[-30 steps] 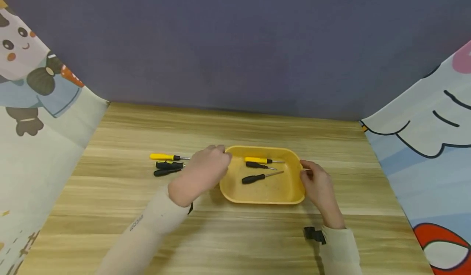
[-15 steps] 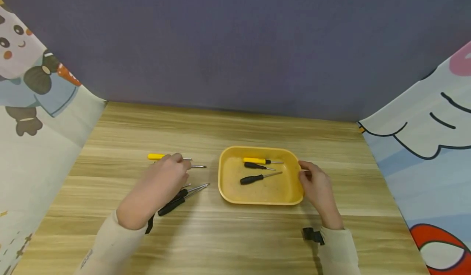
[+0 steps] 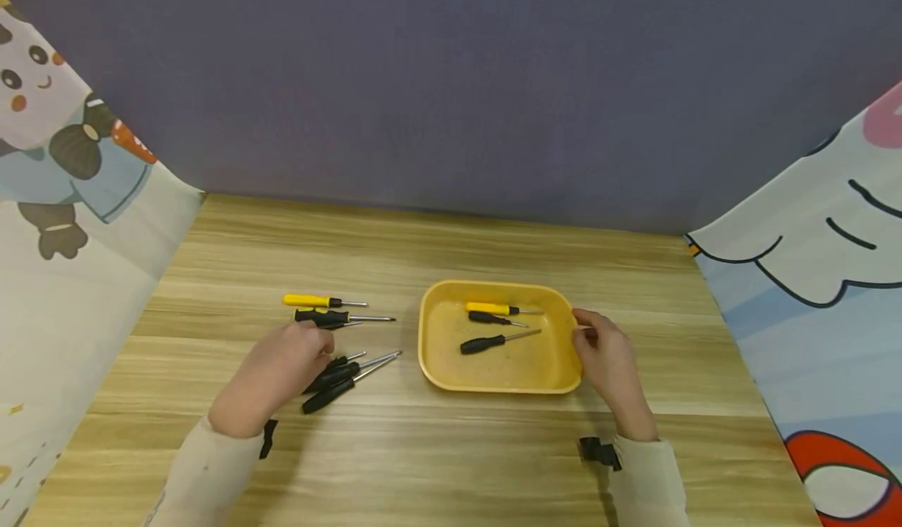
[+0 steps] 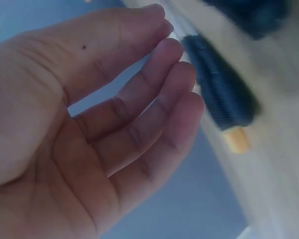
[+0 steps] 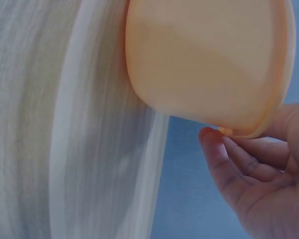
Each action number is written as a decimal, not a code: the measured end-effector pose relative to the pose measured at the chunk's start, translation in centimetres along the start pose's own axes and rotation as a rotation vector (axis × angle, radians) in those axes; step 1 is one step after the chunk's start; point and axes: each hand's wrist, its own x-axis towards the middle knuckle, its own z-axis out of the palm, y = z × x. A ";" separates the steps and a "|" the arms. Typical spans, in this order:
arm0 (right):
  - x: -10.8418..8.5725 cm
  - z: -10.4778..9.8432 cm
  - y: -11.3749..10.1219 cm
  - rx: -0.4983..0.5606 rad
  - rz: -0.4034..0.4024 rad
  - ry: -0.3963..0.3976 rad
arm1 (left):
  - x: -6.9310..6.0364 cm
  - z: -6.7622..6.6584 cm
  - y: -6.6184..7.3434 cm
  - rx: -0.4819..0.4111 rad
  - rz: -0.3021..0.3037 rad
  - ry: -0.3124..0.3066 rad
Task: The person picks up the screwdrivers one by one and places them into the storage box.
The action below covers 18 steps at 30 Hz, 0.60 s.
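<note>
My left hand point(image 3: 278, 374) hovers at the left among loose screwdrivers, its fingers loosely bent. Its palm and fingers hold nothing in the left wrist view, where a black screwdriver handle point(image 4: 222, 89) lies just past the fingertips. Above the hand in the head view are a yellow-handled screwdriver point(image 3: 308, 301) and a black-and-yellow one point(image 3: 322, 317); several black-handled screwdrivers point(image 3: 330, 396) lie to its right, partly covered by it. My right hand point(image 3: 611, 366) pinches the right end of a yellow plastic tray point(image 3: 503, 389). Inside sit a yellow screwdriver point(image 3: 488, 308) and two black ones point(image 3: 482, 344).
The wooden table point(image 3: 451, 464) runs back to a dark blue-grey panel point(image 3: 451, 96). Cartoon-printed sheets point(image 3: 846, 339) stand along both sides. A black strap point(image 3: 599, 452) hangs by the right cuff.
My left hand has moved from the tray's left end down and left to the loose screwdrivers, uncovering more of them. My right hand has stayed on the tray.
</note>
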 end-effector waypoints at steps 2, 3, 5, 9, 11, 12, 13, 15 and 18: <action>0.0 0.0 0.0 0.001 0.000 0.000 | 0.0 0.5 -0.5 -0.002 -0.014 -0.028; 0.0 0.0 0.0 0.001 0.000 0.000 | 0.0 0.7 -0.7 -0.006 -0.023 -0.042; 0.0 0.0 0.0 -0.002 0.001 0.003 | 0.0 0.9 -0.9 -0.015 -0.042 -0.069; 0.0 0.1 0.0 -0.005 0.009 0.010 | 0.1 1.2 -1.2 -0.031 -0.054 -0.088; 0.0 0.1 0.0 -0.008 0.011 0.010 | 0.1 1.4 -1.4 -0.031 -0.057 -0.100; 0.0 0.1 0.0 -0.009 0.012 0.009 | 0.1 1.5 -1.4 -0.031 -0.058 -0.105; 0.0 0.1 0.0 -0.011 0.012 0.008 | 0.1 1.5 -1.4 -0.030 -0.061 -0.109; 0.0 0.1 0.0 -0.011 0.016 0.006 | 0.1 1.7 -1.4 -0.030 -0.062 -0.113; 0.0 0.1 0.1 -0.007 0.024 0.003 | 0.2 1.7 -1.4 -0.031 -0.062 -0.113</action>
